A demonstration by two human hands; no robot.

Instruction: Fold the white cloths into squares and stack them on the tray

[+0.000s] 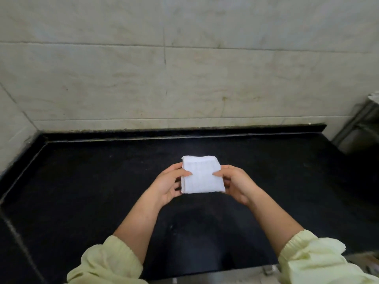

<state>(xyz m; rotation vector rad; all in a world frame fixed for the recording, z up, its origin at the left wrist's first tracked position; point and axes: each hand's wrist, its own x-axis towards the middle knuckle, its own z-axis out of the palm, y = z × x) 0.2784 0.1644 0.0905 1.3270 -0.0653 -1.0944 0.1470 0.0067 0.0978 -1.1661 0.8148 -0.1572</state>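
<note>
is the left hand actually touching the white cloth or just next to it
Touching. The head view shows the left hand pinching the left edge of the white cloth, with its thumb lying on top of the fabric.

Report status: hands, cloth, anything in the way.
Left hand and right hand both pinching the folded white cloth by its sides. Cloth roughly square, over the black countertop. Tray not in view; nothing blocking the hands.
</note>
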